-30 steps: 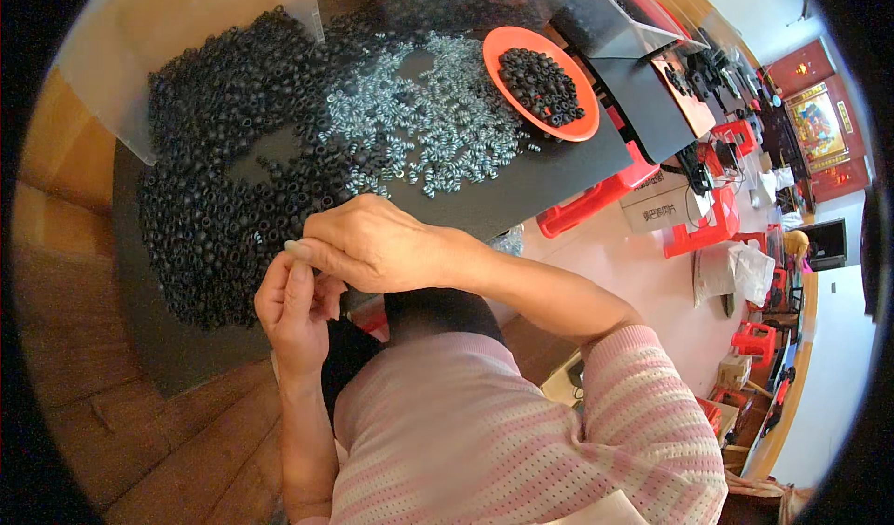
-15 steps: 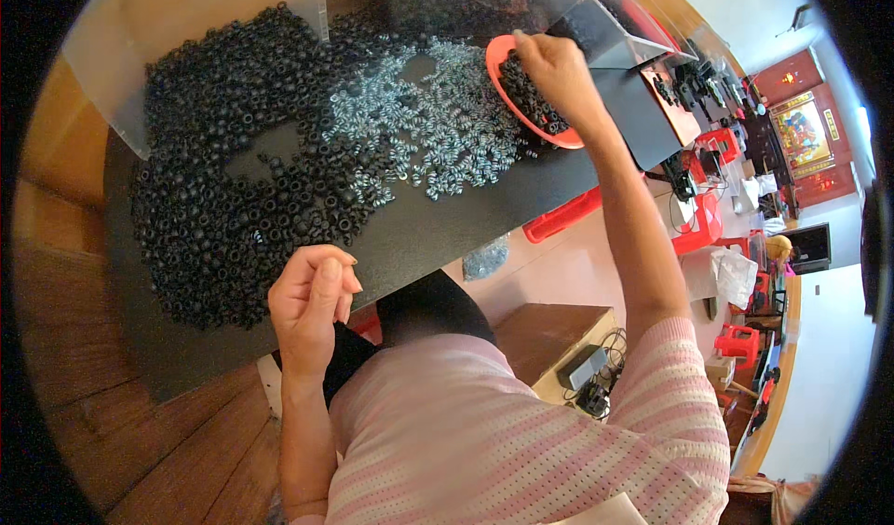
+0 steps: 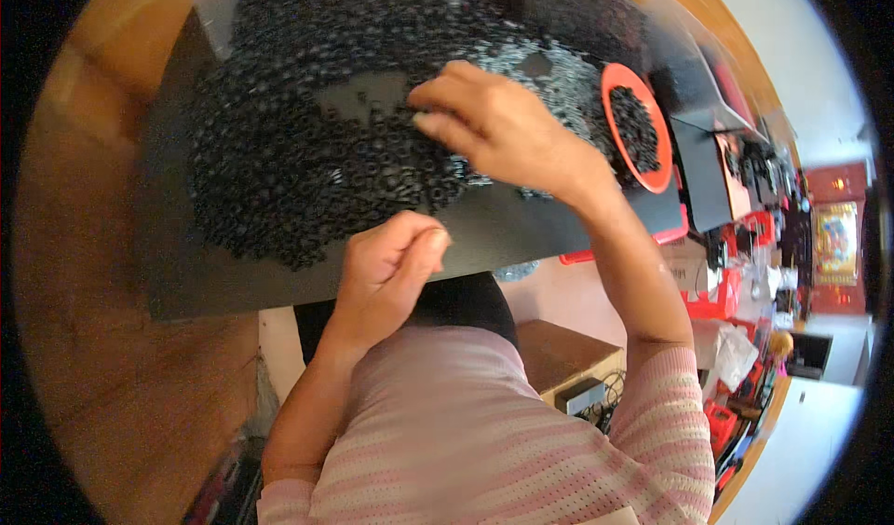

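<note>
My left hand is closed at the table's near edge, thumb pressed against the curled fingers; anything inside it is hidden. My right hand reaches over the table, its fingers bent and a small gap between thumb and fingertips. Nothing shows in that gap. Below those fingertips lies a wide heap of small black ring-shaped pieces. Small silvery coil springs are spread beyond the hand, partly covered by it. On the right stands an orange-red oval plate with black pieces in it.
Clear plastic panels border the far side of the dark table. A wooden box with a power adapter is below to the right. Red stools and cluttered work tables stand farther right.
My right hand has left the orange-red plate and moved left over the black pieces. My left hand stays closed near the table edge. The whole view has shifted.
</note>
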A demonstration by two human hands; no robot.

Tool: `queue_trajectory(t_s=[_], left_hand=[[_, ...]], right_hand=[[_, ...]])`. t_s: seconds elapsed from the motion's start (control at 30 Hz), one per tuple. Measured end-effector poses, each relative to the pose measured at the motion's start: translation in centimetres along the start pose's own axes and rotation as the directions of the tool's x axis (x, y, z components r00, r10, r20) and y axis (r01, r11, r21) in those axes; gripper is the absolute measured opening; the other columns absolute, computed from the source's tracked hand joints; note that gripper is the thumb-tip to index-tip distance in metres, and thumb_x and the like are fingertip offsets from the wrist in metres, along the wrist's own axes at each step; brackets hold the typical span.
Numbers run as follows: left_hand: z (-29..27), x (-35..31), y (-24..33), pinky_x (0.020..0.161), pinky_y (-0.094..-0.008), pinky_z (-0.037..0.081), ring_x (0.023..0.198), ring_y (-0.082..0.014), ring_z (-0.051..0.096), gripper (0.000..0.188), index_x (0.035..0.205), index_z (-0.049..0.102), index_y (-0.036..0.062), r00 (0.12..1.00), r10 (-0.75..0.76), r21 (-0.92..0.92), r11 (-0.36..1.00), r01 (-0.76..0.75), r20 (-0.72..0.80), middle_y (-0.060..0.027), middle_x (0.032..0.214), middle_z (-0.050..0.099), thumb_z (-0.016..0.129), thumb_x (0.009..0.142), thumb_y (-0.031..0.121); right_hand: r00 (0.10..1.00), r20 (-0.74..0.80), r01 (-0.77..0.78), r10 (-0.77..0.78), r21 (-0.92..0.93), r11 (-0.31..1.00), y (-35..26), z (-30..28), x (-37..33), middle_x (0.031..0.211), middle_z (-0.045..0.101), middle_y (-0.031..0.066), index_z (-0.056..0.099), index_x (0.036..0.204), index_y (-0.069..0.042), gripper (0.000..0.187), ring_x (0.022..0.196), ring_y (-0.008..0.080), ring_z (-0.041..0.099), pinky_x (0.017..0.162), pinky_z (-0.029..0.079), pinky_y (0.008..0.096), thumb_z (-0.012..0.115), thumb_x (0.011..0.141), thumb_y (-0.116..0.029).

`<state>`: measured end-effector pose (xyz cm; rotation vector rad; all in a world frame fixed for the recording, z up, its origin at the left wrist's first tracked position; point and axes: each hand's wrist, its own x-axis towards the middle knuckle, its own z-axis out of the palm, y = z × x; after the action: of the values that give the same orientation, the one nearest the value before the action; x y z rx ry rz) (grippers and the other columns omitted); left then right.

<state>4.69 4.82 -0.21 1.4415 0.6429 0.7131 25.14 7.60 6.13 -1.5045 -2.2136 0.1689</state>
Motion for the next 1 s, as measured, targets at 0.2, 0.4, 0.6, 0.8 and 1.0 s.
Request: queue_trajectory(t_s=[0.2,0.4,0.6,0.8,1.0], left_hand=[[-0.2,-0.2,0.5,0.053,-0.0247,0.045,0.058,-0.0074,0.054,0.018,0.086,0.061,0.0009,0.999,0.041,0.029,0.999,-0.041,0.018,-0.0016,0.067,0.059,0.053,0.093,0.015],[-0.6,0.0,0.2,0.057,-0.0266,0.046,0.060,-0.0108,0.057,0.015,0.085,0.060,0.0000,0.989,0.149,0.022,0.989,-0.149,0.021,-0.0051,0.068,0.060,0.056,0.091,0.013],[-0.7,-0.1,0.1,0.057,-0.0279,0.045,0.061,-0.0131,0.056,0.015,0.085,0.060,0.0001,0.982,0.187,-0.011,0.982,-0.187,0.004,-0.0065,0.069,0.059,0.056,0.091,0.013],[-0.8,0.0,0.1,0.056,-0.0295,0.044,0.059,-0.0163,0.056,0.014,0.084,0.059,0.0010,0.976,0.214,-0.007,0.977,-0.214,0.027,-0.0077,0.068,0.057,0.057,0.091,0.013],[-0.8,0.2,0.1,0.056,-0.0309,0.045,0.059,-0.0186,0.058,0.013,0.084,0.059,0.0011,0.975,0.220,0.028,0.975,-0.220,0.020,-0.0089,0.069,0.058,0.057,0.090,0.012]], right_hand=[[0.985,0.137,0.111,-0.104,-0.041,0.993,-0.2,3.7,3.5,0.097,0.053,0.0131,0.059,0.109,-0.005,0.034,0.090,0.0327,0.056,0.076,0.048,0.0388,0.066,0.081,-0.021],[0.988,0.153,0.032,-0.017,-0.096,0.995,0.8,2.8,5.1,0.095,0.053,0.0126,0.060,0.107,-0.005,0.029,0.089,0.0323,0.057,0.074,0.047,0.0393,0.065,0.080,-0.015],[0.991,0.137,0.031,-0.010,-0.154,0.988,1.8,4.2,7.0,0.092,0.056,0.0136,0.062,0.097,-0.007,0.017,0.088,0.0345,0.060,0.073,0.051,0.0446,0.059,0.081,-0.012],[0.982,0.169,0.112,-0.089,-0.135,0.984,2.0,4.0,9.1,0.089,0.057,0.0139,0.062,0.094,-0.005,0.015,0.086,0.0345,0.060,0.072,0.050,0.0433,0.058,0.080,-0.008],[0.973,0.190,0.166,-0.130,-0.191,0.967,1.0,6.1,10.8,0.092,0.058,0.0131,0.061,0.098,-0.004,0.019,0.090,0.0344,0.060,0.076,0.050,0.0417,0.061,0.081,-0.009]])
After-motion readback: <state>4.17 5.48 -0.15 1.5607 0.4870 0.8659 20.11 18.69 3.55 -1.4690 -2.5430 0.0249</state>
